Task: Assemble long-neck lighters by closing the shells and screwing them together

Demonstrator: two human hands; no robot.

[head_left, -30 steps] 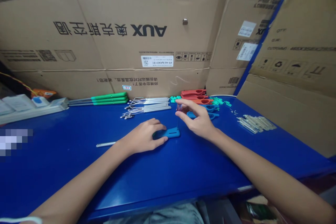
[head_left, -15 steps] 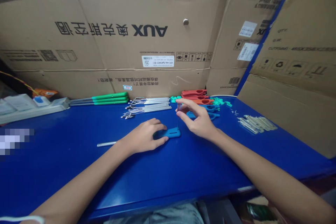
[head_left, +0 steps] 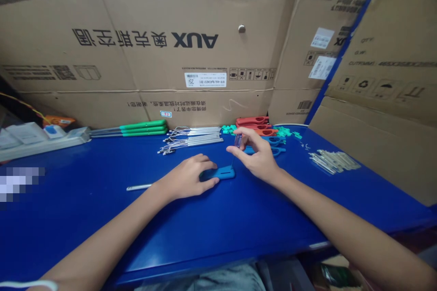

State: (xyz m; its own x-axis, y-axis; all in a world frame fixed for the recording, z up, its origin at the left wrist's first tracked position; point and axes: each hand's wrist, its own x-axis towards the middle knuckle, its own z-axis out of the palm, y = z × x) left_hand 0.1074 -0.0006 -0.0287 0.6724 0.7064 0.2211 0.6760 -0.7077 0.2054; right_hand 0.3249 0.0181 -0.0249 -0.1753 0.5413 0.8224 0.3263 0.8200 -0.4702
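Observation:
My left hand (head_left: 193,176) is closed around a blue plastic handle (head_left: 223,172) lying on the blue table, and part of the handle is hidden under the palm. A thin silver rod (head_left: 138,187) comes out beyond my left wrist, in line with the handle; whether they are joined is hidden. Between the thumb and fingers of my right hand (head_left: 255,152) is a small screwdriver (head_left: 238,140) with a clear purplish grip. Its thin shaft slants down to the right end of the blue handle, where the tip seems to touch.
Green-handled rods (head_left: 145,127) lie at the back left, beside a white power strip (head_left: 77,138). Silver tubes with wires (head_left: 205,137), red handles (head_left: 252,120), teal pieces (head_left: 288,132) and a pile of clear packets (head_left: 334,161) lie further right. A cardboard wall (head_left: 153,4) stands behind.
The screwdriver has gone from nearly upright to tilted, its top leaning right, and my right fingers have shifted slightly right. My left hand and the blue handle stay put.

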